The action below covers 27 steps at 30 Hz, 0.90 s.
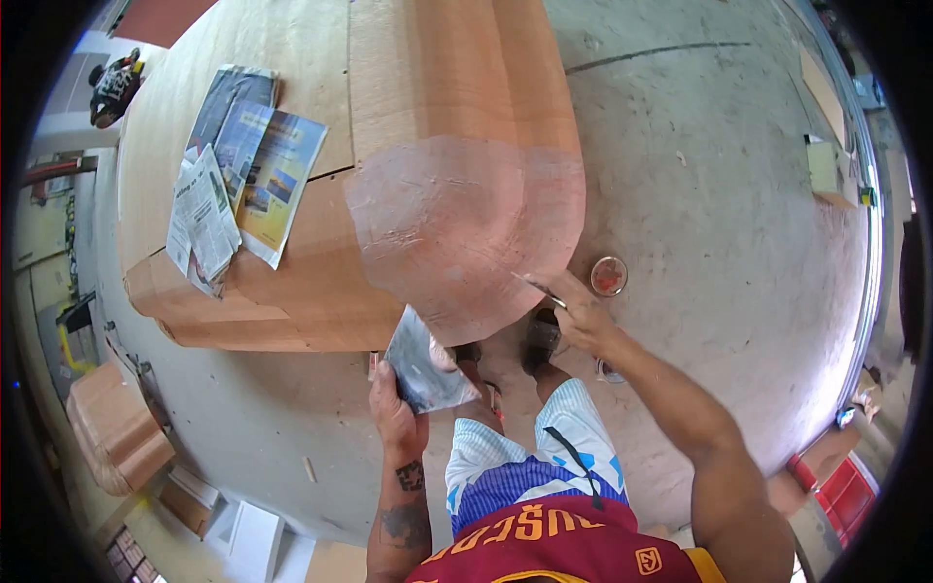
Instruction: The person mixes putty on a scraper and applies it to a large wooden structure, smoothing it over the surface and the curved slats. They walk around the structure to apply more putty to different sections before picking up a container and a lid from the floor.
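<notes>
My left hand (397,413) is wrapped round the edge of a flat grey sheet (425,367) with pale smears and a small pinkish lump at its right edge. In my right hand (586,319) is a putty knife (540,289), its blade right at the lower right of a pinkish filler patch (442,219). That patch spreads over the rounded corner of a large curved plywood piece (243,311). Its surface looks uneven, with ridges and streaks. My fingers partly hide the knife's handle.
Several newspaper sheets (255,160) lie on the plywood. A round tub (609,276) with reddish contents stands on the concrete floor (700,223) at my right. A smaller curved wooden piece (117,428) is at the lower left. Another person (115,87) is at the far left.
</notes>
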### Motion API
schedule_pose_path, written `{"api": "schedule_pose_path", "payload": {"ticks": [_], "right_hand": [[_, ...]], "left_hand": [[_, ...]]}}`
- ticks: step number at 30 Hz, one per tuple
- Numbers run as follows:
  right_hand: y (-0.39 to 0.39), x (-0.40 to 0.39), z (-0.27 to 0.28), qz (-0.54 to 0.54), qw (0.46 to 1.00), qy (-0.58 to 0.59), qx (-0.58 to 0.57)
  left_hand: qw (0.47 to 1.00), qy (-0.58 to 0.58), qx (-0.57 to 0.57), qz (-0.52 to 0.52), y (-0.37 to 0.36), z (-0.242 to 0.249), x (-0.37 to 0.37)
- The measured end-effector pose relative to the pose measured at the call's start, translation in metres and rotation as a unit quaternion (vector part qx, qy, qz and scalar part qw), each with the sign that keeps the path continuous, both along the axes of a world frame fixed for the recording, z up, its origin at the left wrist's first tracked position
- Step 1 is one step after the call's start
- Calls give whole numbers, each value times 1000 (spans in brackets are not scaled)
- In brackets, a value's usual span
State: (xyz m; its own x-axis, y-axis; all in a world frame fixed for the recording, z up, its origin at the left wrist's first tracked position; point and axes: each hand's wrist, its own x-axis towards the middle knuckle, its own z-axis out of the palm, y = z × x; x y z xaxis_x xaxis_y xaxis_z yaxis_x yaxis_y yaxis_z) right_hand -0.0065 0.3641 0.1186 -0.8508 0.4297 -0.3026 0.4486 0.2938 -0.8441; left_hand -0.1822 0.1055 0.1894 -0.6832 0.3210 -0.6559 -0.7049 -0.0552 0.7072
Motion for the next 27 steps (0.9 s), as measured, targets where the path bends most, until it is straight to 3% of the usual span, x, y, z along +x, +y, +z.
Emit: {"api": "schedule_pose_path", "payload": {"ticks": [1,3,5,7,10,11,18,21,24,27], "right_hand": [[-9,5,10,-107,980,43,-164],[-16,17,36,-269,838,108,-462],[-23,25,62,-292,886,186,-307],[-37,30,73,-373,835,260,-311],[-28,52,103,-251,932,252,-67],[-33,55,102,-261,912,317,-17],[-60,85,92,-266,902,340,3],[-69,101,73,-266,917,298,0],[-84,117,54,-249,943,221,-13],[-107,138,32,-280,946,146,-69]], "left_hand": [[1000,-2,-4,-6,9,-9,4],[999,-13,6,-32,39,-13,14],[998,-57,12,-11,66,-28,27],[995,-93,33,-10,92,-34,38],[980,-172,95,-44,127,-20,59],[977,-192,88,-42,140,-13,67],[953,-210,147,-161,156,-12,106],[966,-174,67,-180,155,2,113],[951,-191,86,-228,137,-5,118],[954,-45,23,-294,134,5,122]]}}
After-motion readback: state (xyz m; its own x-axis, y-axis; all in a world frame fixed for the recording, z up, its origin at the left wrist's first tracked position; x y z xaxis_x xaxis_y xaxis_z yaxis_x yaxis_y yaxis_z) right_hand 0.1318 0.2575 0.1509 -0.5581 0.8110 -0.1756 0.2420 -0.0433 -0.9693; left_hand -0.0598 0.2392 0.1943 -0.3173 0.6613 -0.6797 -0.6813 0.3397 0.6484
